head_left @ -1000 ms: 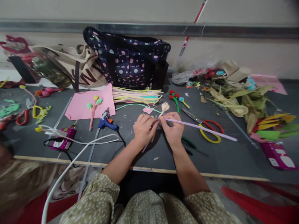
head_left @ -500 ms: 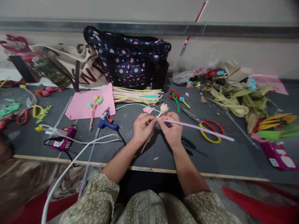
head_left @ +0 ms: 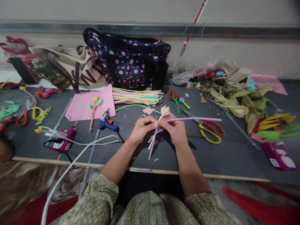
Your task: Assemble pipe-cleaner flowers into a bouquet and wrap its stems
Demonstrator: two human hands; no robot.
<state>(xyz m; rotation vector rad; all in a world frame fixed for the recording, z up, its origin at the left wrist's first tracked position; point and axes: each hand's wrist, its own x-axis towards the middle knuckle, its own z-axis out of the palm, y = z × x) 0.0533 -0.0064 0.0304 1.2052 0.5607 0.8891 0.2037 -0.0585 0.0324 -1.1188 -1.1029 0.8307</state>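
Observation:
In front of me, my left hand (head_left: 144, 128) pinches a cream pipe-cleaner flower (head_left: 165, 111) just below its looped head. My right hand (head_left: 175, 129) pinches a lilac pipe cleaner (head_left: 199, 118) where it crosses the flower's stem. Its long end sticks out to the right, and lilac and cream ends hang below my fingers. Both hands are closed and their fingertips nearly meet. The exact crossing point is partly hidden by my thumbs. Right of my hands lie large scissors (head_left: 211, 131) with red and yellow handles.
A blue glue gun (head_left: 107, 124) and its white cable (head_left: 81, 156) lie left of my hands. Behind are a bundle of pipe cleaners (head_left: 137, 96), pink paper (head_left: 77, 104) and a dotted bag (head_left: 127, 62). Dried husks (head_left: 243, 103) and a purple power strip (head_left: 280, 156) are at the right.
The long lilac end has swung up and become nearer level. The hanging lilac and cream ends show more clearly below my hands, which have spread slightly.

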